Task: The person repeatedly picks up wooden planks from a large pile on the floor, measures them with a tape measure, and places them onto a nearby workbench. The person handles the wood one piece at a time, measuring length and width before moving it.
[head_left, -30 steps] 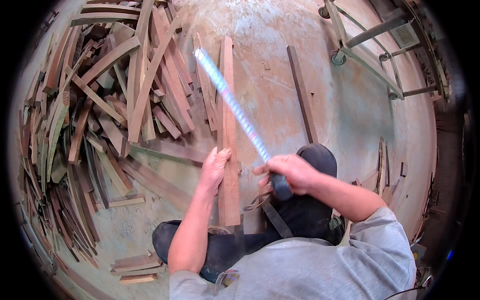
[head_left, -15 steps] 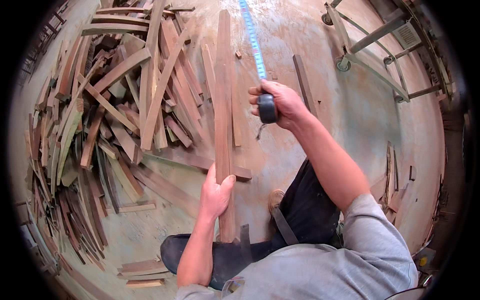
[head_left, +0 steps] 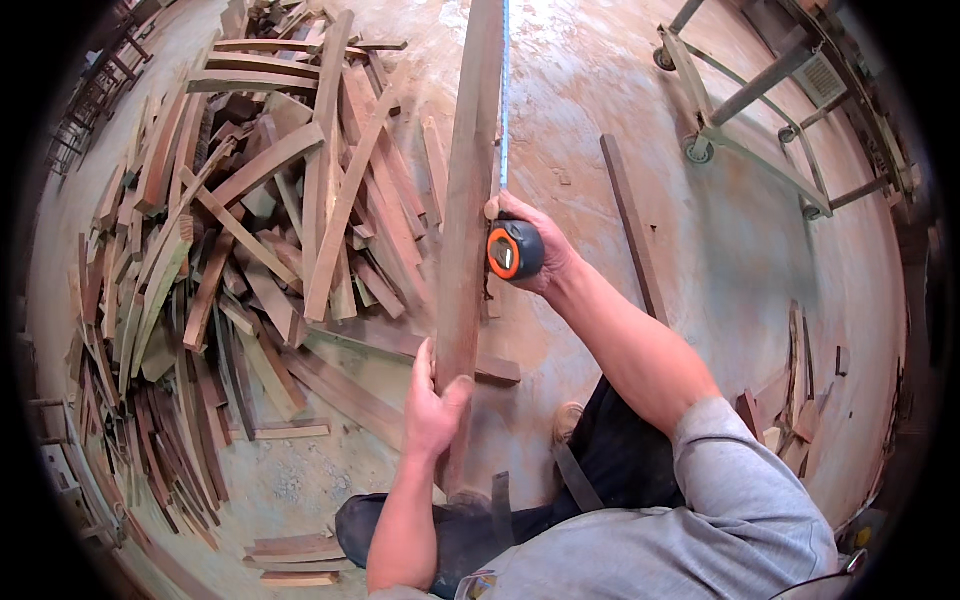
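Note:
A long reddish-brown wooden board runs away from me, its far end at the top of the view. My left hand grips it near its close end, thumb on one side and fingers on the other. In my right hand is a tape measure with a dark case and an orange ring, its side turned up. The pulled-out blade, pale blue-white, stretches away close along the board's right edge. Where the blade ends is out of view.
A large jumbled pile of wooden strips lies to the left. A dark strip lies on the floor at right. Beyond it stands a metal cart frame on casters. Short wood pieces are stacked near my left knee, with offcuts at far right.
My right hand has come closer and turned the tape case, bringing the blade from an angle to alongside the board. The board has shifted and its far end has risen toward the view's top.

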`<state>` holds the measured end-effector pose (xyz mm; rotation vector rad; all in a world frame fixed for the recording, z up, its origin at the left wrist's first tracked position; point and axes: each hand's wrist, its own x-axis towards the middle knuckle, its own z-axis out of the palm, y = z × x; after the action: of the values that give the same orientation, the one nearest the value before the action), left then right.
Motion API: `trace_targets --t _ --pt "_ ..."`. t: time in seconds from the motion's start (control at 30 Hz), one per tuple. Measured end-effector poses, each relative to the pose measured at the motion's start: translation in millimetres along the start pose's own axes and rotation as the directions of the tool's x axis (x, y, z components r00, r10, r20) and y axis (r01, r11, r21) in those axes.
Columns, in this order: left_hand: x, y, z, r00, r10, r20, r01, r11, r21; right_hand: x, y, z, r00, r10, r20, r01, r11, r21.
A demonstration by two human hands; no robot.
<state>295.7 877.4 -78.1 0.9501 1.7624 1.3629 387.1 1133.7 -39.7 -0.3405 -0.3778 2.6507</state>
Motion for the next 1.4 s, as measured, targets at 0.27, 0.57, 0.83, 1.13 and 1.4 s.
trace_targets --t 0.27,0.57,0.83,1.13,1.4 --pt "16 15 -23 0.87 -0.208 0.448 0.47 0.626 -0.622 3 21 -3 0.969 0.186 0.163 -0.171 0.98 -0.105" --pt "16 7 -48 0.909 -0.012 -0.416 0.112 0.97 0.216 -1 -6 28 0.948 -0.144 -0.284 -0.19 0.461 -0.867" --pt "16 -4 -89 0.79 0.158 -0.593 0.194 0.853 0.485 -9 -14 28 0.933 -0.355 -0.064 -0.128 -0.161 -0.979" --pt "12 -7 -93 0.776 0.279 -0.566 0.2 0.741 0.641 0 -5 16 0.944 -0.31 0.113 -0.041 -0.45 -0.892" --pt "11 0 -91 0.774 0.31 -0.553 0.149 0.759 0.634 -1 -15 4 0.895 -0.342 0.287 -0.004 -0.65 -0.76"
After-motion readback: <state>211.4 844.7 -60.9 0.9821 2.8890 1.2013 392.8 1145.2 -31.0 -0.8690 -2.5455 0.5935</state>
